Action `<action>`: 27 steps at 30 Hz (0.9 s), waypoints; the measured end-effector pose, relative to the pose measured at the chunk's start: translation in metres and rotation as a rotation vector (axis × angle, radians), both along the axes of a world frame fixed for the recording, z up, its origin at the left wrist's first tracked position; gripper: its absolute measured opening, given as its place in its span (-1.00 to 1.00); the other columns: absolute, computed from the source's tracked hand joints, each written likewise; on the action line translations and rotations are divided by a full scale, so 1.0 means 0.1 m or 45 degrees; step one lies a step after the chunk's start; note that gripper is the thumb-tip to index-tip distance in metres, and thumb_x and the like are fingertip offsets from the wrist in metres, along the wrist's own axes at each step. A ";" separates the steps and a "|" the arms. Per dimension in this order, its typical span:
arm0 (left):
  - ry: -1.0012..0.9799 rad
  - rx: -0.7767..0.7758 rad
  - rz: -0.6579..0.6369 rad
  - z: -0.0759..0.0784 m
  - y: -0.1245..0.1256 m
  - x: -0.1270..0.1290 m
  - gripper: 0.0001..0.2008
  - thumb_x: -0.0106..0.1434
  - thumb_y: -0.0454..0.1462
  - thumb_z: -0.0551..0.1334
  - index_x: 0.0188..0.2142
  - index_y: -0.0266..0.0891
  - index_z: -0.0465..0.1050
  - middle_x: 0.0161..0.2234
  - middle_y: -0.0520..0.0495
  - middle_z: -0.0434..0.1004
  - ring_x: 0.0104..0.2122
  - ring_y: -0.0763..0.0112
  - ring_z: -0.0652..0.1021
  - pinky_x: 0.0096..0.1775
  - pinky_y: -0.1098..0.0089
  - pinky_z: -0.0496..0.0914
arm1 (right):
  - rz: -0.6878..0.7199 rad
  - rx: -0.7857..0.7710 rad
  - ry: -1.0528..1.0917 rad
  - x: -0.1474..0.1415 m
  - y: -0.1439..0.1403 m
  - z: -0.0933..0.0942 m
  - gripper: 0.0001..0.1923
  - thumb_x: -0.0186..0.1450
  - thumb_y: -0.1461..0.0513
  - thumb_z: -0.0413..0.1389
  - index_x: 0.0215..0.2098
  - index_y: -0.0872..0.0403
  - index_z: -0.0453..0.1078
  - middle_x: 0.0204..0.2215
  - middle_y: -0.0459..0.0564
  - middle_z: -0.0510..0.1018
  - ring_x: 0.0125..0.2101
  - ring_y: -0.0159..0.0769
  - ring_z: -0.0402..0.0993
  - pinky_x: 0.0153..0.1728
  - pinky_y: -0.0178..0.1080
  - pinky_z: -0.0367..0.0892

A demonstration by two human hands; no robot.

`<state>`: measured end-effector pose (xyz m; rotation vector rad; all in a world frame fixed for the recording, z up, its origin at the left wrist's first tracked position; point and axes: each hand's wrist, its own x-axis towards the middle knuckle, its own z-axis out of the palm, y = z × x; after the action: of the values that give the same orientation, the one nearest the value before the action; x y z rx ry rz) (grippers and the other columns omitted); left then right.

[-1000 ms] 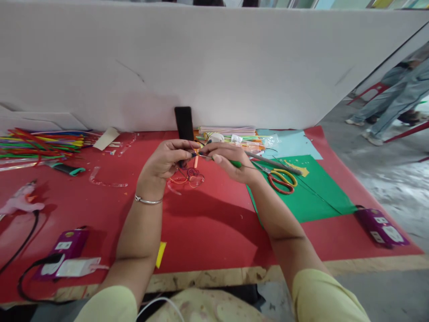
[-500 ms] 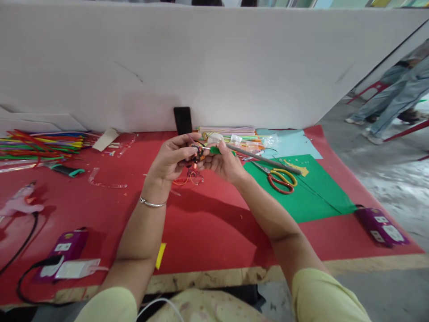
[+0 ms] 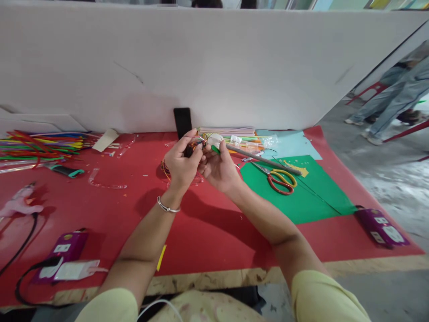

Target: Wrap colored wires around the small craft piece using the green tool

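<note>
Both my hands are raised together over the middle of the red table. My left hand [image 3: 182, 163] is closed around a small dark bundle with orange bits [image 3: 190, 150]; thin red and yellow wires [image 3: 164, 168] hang from it at the left. What the bundle is, I cannot make out. My right hand [image 3: 221, 170] grips a small screwdriver by its green handle [image 3: 215, 149], pointing left toward the bundle; its tip is hidden by fingers. Just behind the hands lie a round white piece [image 3: 215, 140] and a long grey fuzzy rod [image 3: 264, 159].
Scissors [image 3: 280, 180] lie on a green sheet [image 3: 315, 197] at the right. A phone [image 3: 182, 121] leans on the white partition [image 3: 214, 67]. Coloured pipe cleaners [image 3: 43, 145], a pink glue gun [image 3: 20, 203] and a purple power box [image 3: 65, 248] sit left; another power box [image 3: 382, 226] sits right.
My left hand has turned over, its back now facing me, and carries the bundle with it. The wires swing to the left. The screwdriver tilts more, its handle now lower at the right.
</note>
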<state>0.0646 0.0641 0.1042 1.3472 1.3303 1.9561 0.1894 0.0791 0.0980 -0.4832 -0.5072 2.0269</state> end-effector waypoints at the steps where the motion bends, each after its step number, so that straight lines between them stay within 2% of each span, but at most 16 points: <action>1: -0.120 -0.018 -0.058 0.01 0.00 0.02 -0.63 0.16 -0.31 0.51 -0.01 -0.10 0.78 -0.16 -0.01 0.79 -0.24 0.36 0.70 -0.21 0.40 0.61 | -0.010 0.001 0.026 -0.01 -0.03 0.01 -0.45 0.56 -0.26 0.13 -0.26 0.00 0.49 -0.43 -0.15 0.57 -0.46 -0.41 0.45 -0.46 -0.38 0.40; 2: -0.271 -0.054 -0.140 0.04 -0.01 0.01 -0.62 0.12 -0.30 0.52 -0.03 -0.11 0.78 -0.22 0.01 0.78 -0.33 0.40 0.67 -0.31 0.43 0.57 | -0.019 0.023 0.029 -0.02 -0.04 0.01 -0.45 0.55 -0.26 0.13 -0.26 0.00 0.50 -0.43 -0.15 0.57 -0.47 -0.41 0.43 -0.47 -0.38 0.38; 4: -0.496 -0.221 -0.430 0.11 -0.01 -0.06 -0.60 0.04 -0.30 0.54 -0.07 -0.17 0.78 -0.34 0.01 0.74 -0.45 0.42 0.63 -0.43 0.45 0.51 | -0.035 0.108 -0.020 -0.02 -0.04 -0.02 -0.43 0.53 -0.28 0.15 -0.28 0.00 0.51 -0.42 -0.14 0.55 -0.48 -0.41 0.40 -0.51 -0.37 0.35; 6: -0.597 -0.386 -0.647 0.18 -0.01 -0.16 -0.62 -0.01 -0.32 0.54 -0.13 -0.21 0.78 -0.38 -0.02 0.73 -0.49 0.44 0.61 -0.45 0.46 0.48 | -0.059 0.240 -0.104 0.00 0.01 -0.08 -0.41 0.49 -0.31 0.18 -0.28 0.00 0.52 -0.40 -0.12 0.55 -0.48 -0.40 0.39 -0.52 -0.36 0.32; 8: -0.626 -0.461 -0.735 0.24 -0.01 -0.27 -0.61 -0.08 -0.37 0.53 -0.17 -0.24 0.79 -0.45 0.01 0.69 -0.59 0.58 0.48 -0.53 0.53 0.33 | -0.096 0.418 -0.208 0.04 0.10 -0.16 -0.39 0.43 -0.36 0.21 -0.22 -0.03 0.56 -0.37 -0.10 0.55 -0.46 -0.37 0.39 -0.51 -0.34 0.33; 11: -0.613 -0.506 -0.805 0.27 0.00 -0.36 -0.61 -0.11 -0.38 0.52 -0.20 -0.24 0.79 -0.53 0.06 0.62 -0.65 0.66 0.31 -0.59 0.55 0.13 | -0.171 0.760 -0.429 0.14 0.21 -0.28 -0.31 0.37 -0.44 0.19 -0.15 -0.05 0.62 -0.22 0.00 0.60 -0.36 -0.29 0.47 -0.45 -0.26 0.41; 15: -0.582 -0.538 -0.862 0.29 -0.01 -0.38 -0.59 -0.13 -0.37 0.54 -0.20 -0.22 0.81 -0.52 0.04 0.63 -0.66 0.66 0.28 -0.62 0.55 0.03 | -0.306 1.248 -0.722 0.32 0.30 -0.29 -0.30 0.48 -0.39 0.08 -0.22 -0.03 0.69 0.10 0.13 0.55 -0.11 -0.19 0.57 -0.29 -0.18 0.53; 18: -0.559 -0.529 -0.868 0.31 -0.03 -0.41 -0.59 -0.13 -0.38 0.54 -0.20 -0.22 0.82 -0.54 0.05 0.60 -0.66 0.65 0.30 -0.61 0.56 0.08 | -0.394 1.534 -0.825 0.44 0.32 -0.20 -0.33 0.53 -0.33 0.08 -0.15 -0.01 0.72 0.09 0.14 0.52 0.04 -0.11 0.55 -0.05 -0.08 0.60; 21: -0.519 -0.514 -0.884 0.33 -0.04 -0.44 -0.60 -0.12 -0.38 0.52 -0.20 -0.22 0.83 -0.57 0.06 0.57 -0.65 0.63 0.33 -0.60 0.56 0.14 | -0.455 1.774 -0.879 0.51 0.33 -0.11 -0.42 0.56 -0.26 0.11 -0.04 -0.03 0.73 0.06 0.11 0.50 0.16 -0.06 0.50 0.22 0.07 0.54; 23: -0.493 -0.498 -0.892 0.34 -0.05 -0.46 -0.60 -0.11 -0.38 0.52 -0.19 -0.23 0.84 -0.56 0.05 0.56 -0.64 0.64 0.34 -0.59 0.56 0.15 | -0.474 1.912 -0.868 0.54 0.34 -0.07 -0.50 0.59 -0.20 0.12 0.04 -0.06 0.72 0.07 0.09 0.47 0.18 -0.08 0.49 0.25 0.07 0.51; 27: -0.477 -0.477 -0.887 0.35 -0.06 -0.48 -0.60 -0.13 -0.40 0.53 -0.20 -0.24 0.84 -0.52 0.04 0.58 -0.64 0.68 0.31 -0.59 0.56 0.17 | -0.498 2.093 -0.869 0.58 0.36 -0.04 -0.55 0.60 -0.14 0.14 0.12 -0.06 0.69 0.08 0.10 0.45 0.15 -0.10 0.49 0.17 0.02 0.53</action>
<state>0.0165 0.0581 0.1390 1.0069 0.8332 1.3152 0.2476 0.1155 0.0939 -0.1478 -1.9887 0.5313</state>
